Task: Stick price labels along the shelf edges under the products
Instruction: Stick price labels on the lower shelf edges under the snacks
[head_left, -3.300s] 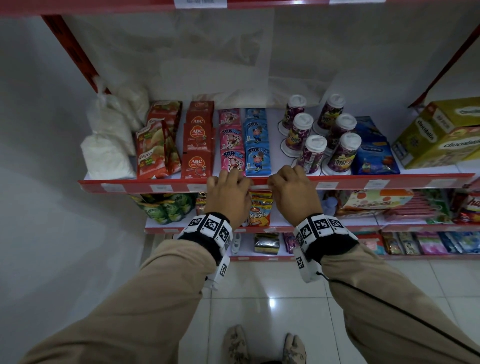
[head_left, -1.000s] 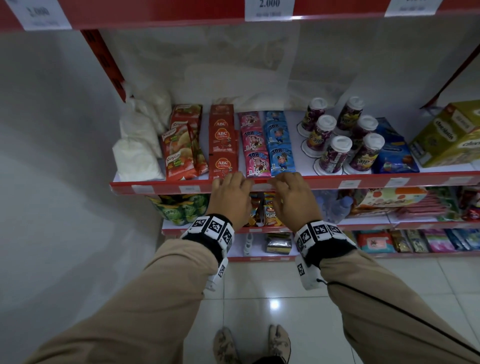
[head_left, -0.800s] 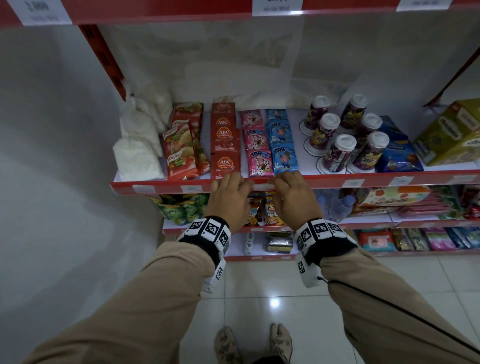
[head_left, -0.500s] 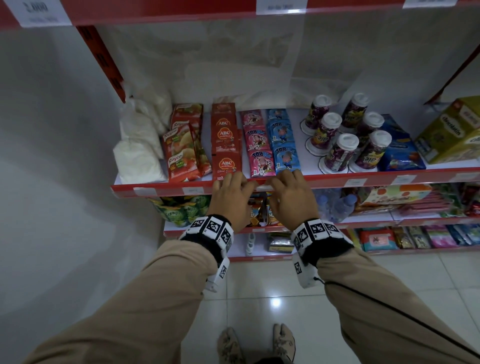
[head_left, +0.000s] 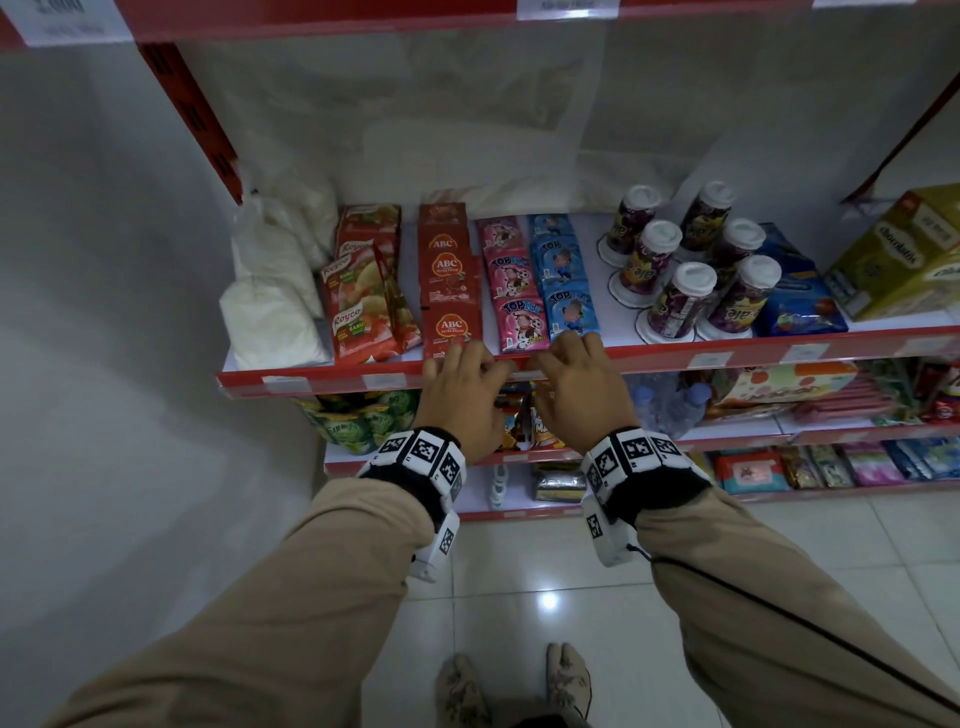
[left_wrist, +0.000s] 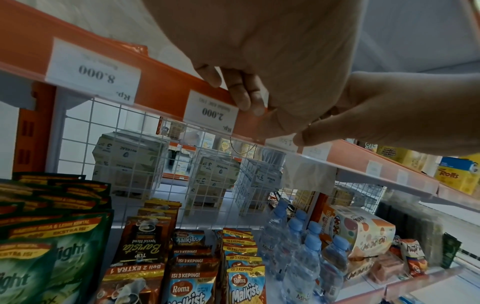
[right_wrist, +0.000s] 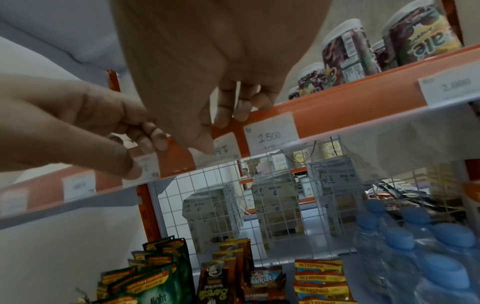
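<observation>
Head view: both hands are seen at the red shelf edge (head_left: 649, 358), just below the pink sachets (head_left: 522, 322) and the blue sachets (head_left: 571, 312). The left hand (head_left: 460, 400) and the right hand (head_left: 582, 400) lie side by side, nearly touching, with the fingers curled over the top of the strip. Between them a small white price label (right_wrist: 225, 147) is partly covered; its number is read only in part. It is pressed against the strip by the right thumb, while the right fingers (right_wrist: 241, 111) are hooked over the upper lip. The left fingers (left_wrist: 245, 96) are hooked likewise, and the left thumb is laid on the strip beside another label (left_wrist: 210, 114) marked 2.000. Neither hand is clenched on a loose thing; whether the covered label is pinched or only pressed cannot be told.

The shelf edge runs left to right, and the label's long axis lies along it. The label sits directly under the right thumb, so the right hand is judged the nearer for smoothing it flat, sideways along the strip. A finished label marked 1500 (right_wrist: 270, 136) is seen just to its right.
</observation>
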